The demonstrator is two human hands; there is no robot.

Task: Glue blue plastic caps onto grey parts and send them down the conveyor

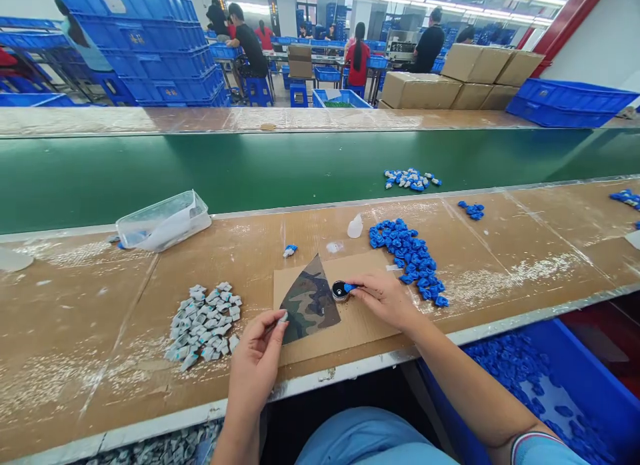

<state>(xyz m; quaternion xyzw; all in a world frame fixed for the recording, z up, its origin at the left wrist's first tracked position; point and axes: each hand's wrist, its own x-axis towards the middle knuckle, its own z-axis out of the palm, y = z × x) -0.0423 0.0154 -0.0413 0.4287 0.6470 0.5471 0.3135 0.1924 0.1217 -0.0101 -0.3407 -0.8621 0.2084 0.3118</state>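
Observation:
My left hand [261, 345] pinches a small grey piece [283, 316] at the left edge of a camouflage cloth [310, 301]. The cloth lies on a flat cardboard sheet [363, 318]. My right hand [383, 298] holds a small blue piece [349, 287] between thumb and fingers, at the rim of a round black container [340, 291]. Left of my left hand is a pile of grey pieces [204, 325]. A pile of blue pieces [413, 258] lies beyond my right hand. One blue and white piece [290, 251] sits behind the cloth.
A clear plastic tray [165, 223] is at the back left, and a small white bottle [355, 227] stands behind the cardboard. Blue and white pieces [411, 179] lie on the green belt [280, 165]. A blue bin [575, 365] is below right. People sit farther off.

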